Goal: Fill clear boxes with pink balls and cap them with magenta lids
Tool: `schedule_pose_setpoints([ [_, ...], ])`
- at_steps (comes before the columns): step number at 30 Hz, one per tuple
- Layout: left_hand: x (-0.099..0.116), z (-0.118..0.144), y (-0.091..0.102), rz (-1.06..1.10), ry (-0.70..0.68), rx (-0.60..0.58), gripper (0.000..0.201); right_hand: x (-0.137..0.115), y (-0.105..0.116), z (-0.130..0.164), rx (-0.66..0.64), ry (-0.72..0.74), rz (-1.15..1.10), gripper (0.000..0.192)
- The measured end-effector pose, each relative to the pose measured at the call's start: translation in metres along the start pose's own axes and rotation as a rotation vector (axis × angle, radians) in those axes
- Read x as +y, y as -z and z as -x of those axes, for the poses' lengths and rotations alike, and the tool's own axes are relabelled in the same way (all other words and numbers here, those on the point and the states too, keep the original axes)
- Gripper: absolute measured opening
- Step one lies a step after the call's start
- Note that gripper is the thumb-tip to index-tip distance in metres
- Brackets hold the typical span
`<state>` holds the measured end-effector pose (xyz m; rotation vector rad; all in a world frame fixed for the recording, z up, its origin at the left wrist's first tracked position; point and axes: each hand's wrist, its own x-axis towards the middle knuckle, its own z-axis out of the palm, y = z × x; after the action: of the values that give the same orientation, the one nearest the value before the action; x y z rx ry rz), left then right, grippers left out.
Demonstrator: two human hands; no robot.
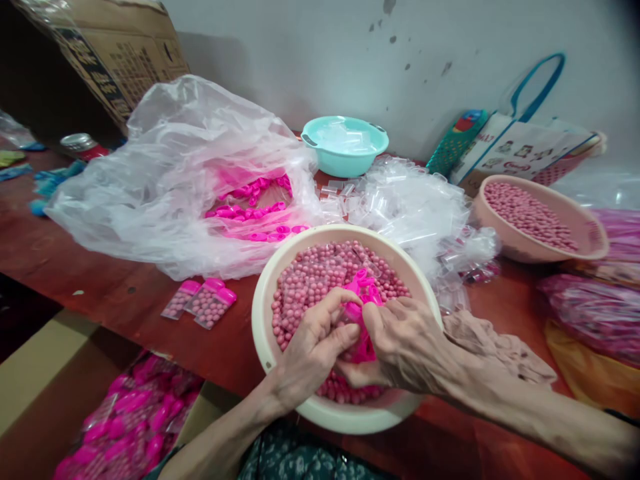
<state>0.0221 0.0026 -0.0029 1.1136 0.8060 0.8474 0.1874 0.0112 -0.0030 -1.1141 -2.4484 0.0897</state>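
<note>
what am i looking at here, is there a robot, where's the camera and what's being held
No robot: these are a person's bare left hand and right hand. The one picture comes from a camera on that person's head, looking forward and down. The hands meet over a cream bowl of beads with pink caps on top. The left seems to pinch a cap; what the right grips is hidden. On the red table around the bowl lie a plastic bag holding more caps, small bead packs, clear plastic pieces, a blue basin, a second bowl of beads and a cloth.
</note>
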Motion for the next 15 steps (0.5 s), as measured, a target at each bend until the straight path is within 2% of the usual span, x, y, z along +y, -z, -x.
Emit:
schedule_pose_setpoints([
  [2,0.001,-0.001,-0.001,0.069,-0.005,0.002,0.021,-0.001,0.008,-0.002,-0.106,0.021,0.060,0.029],
  [4,0.002,-0.001,-0.001,0.139,-0.013,0.032,0.027,0.000,0.020,-0.004,-0.184,-0.103,-0.088,0.039],
  [7,0.003,-0.001,-0.002,0.159,0.021,0.092,0.038,0.006,0.037,-0.007,-0.174,-0.464,-0.632,0.050],
  [9,0.004,0.000,-0.002,0.120,0.037,0.109,0.041,0.008,0.042,-0.010,-0.099,-0.657,-0.944,0.042],
  [10,0.004,0.000,-0.002,0.094,0.033,0.111,0.041,0.007,0.042,-0.011,-0.069,-0.698,-1.015,0.035],
  [12,0.004,0.001,-0.002,0.028,-0.002,0.124,0.042,0.003,0.038,-0.012,-0.043,-0.635,-0.946,0.021],
  [15,0.002,0.003,-0.004,-0.076,-0.071,0.183,0.042,-0.003,0.030,-0.002,-0.038,-0.320,-0.498,0.021],
])
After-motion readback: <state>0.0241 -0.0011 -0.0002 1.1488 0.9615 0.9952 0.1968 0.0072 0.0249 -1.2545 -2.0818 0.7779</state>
